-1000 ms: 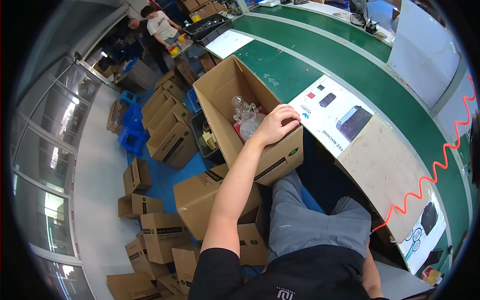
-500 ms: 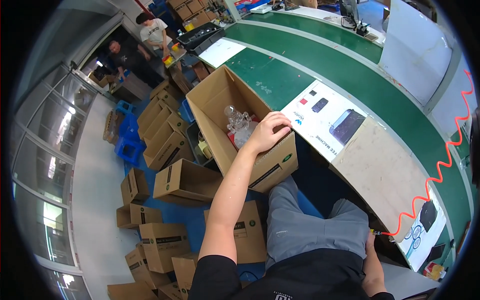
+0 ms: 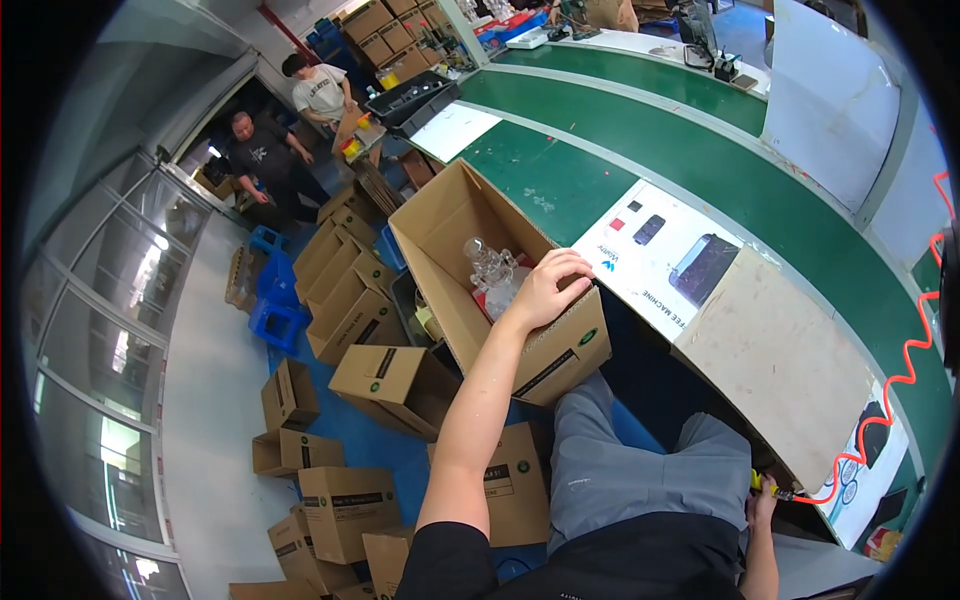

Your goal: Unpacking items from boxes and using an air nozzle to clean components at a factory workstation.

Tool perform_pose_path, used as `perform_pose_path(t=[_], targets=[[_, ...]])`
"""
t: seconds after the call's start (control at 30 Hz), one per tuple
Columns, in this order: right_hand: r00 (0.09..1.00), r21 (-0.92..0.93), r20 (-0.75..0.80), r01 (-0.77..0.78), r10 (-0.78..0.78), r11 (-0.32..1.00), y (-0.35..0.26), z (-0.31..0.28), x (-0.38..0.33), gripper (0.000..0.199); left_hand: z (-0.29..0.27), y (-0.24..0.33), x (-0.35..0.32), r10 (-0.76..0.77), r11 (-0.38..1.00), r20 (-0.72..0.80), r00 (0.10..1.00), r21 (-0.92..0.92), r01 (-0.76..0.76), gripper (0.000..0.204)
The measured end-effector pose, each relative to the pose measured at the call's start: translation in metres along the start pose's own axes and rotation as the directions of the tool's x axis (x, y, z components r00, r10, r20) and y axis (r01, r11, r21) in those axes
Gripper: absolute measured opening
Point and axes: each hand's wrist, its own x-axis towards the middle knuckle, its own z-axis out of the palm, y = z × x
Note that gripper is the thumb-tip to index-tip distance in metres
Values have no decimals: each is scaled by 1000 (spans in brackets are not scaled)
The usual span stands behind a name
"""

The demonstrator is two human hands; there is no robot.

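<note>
An open cardboard box (image 3: 560,352) stands tilted in front of me, against the edge of the green bench. My left hand (image 3: 552,290) reaches over it, fingers curled on its near rim. Inside lies a clear, knobbly glass or plastic piece (image 3: 490,266) beside something red and white. Low on the right, next to my thigh, my right hand (image 3: 763,503) is closed around a small yellow tool (image 3: 757,481). A red coiled hose (image 3: 880,402) runs to that tool; most of the tool is hidden, so its kind is unclear.
Several open cardboard boxes (image 3: 345,505) cover the blue floor on my left. Blue stools (image 3: 275,318) stand near the white wall. A flat cardboard sheet (image 3: 775,350) lies on the green bench (image 3: 545,165) at my right. Two people (image 3: 275,165) stand at the far left.
My view has shifted, so the scene sits lower and further right. My left hand stays on the box rim. More of the yellow tool shows at my right hand.
</note>
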Motion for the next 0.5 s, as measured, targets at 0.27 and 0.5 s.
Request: perform_pose_path(t=[0.27,0.5], targets=[[997,-312,-17,-72,70,947,2,-4,4,36,3,2,-2,-19,1000,7,1000,-14,19,11],[999,-355,8,-36,42,934,-10,-12,-5,32,4,-3,-3,-2,1000,12,1000,-14,3,11]])
